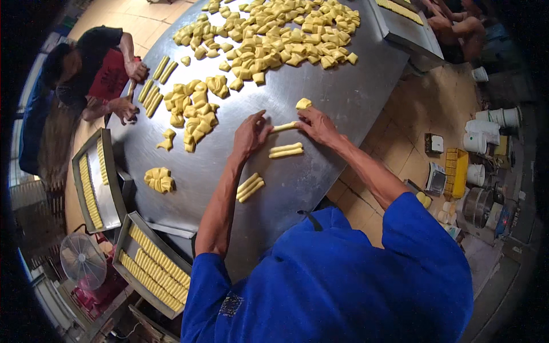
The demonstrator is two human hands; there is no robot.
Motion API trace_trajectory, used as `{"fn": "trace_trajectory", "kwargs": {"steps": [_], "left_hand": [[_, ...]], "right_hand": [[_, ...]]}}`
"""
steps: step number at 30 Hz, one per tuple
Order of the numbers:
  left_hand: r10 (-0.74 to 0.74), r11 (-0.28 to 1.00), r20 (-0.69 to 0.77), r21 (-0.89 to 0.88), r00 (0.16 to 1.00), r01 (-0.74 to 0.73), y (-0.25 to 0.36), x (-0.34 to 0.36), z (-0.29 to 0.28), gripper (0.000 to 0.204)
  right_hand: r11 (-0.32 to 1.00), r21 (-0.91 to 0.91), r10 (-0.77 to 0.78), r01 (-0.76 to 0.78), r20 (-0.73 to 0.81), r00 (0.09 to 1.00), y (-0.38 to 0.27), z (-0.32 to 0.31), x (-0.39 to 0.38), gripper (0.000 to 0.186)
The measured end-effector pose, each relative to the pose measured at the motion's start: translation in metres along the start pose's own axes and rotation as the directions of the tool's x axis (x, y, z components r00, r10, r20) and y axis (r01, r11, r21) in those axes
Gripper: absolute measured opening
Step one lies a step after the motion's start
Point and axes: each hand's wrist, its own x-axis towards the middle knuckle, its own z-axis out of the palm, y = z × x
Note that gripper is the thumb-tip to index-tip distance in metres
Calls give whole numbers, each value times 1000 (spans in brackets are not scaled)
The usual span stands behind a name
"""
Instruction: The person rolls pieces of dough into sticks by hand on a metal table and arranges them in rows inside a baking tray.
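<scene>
A thin yellow dough stick (pixel 284 127) lies across the steel table between my two hands. My left hand (pixel 251 134) holds its left end, fingers curled. At the other end, my right hand (pixel 318 125) grips the stick between thumb and fingers. Just beyond the right fingertips sits a small cut dough piece (pixel 303 103). Closer to me lie a pair of rolled dough sticks (pixel 286 150), side by side. Another small group of dough sticks (pixel 250 188) rests near my left forearm.
Heaped dough pieces (pixel 274 40) cover the far side of the steel table (pixel 343 108); smaller piles lie left. A co-worker's hands (pixel 128 91) work at the left edge beside dough sticks. Trays of dough sticks (pixel 132 217) stand lower left, near a fan (pixel 83 261). Buckets (pixel 474 143) stand right.
</scene>
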Motion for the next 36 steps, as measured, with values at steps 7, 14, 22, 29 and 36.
{"fn": "trace_trajectory", "kwargs": {"steps": [7,14,22,29,36], "left_hand": [[16,997,161,-76,987,-4,17,-15,-5,36],[10,1000,262,-29,965,-2,16,-40,-3,30],[50,998,393,-48,918,-34,-4,-51,-3,32],[220,957,226,139,949,-255,4,-59,0,31],[14,1000,322,7,947,-17,8,-51,6,19]], "right_hand": [[987,5,158,-159,91,983,-21,8,-7,21],[960,6,268,-279,256,929,-32,-5,-30,22],[993,-108,75,-39,348,935,-24,11,-44,24],[942,-292,-103,165,218,971,-50,9,-50,44],[981,-135,163,-138,203,965,-29,26,-47,32]]}}
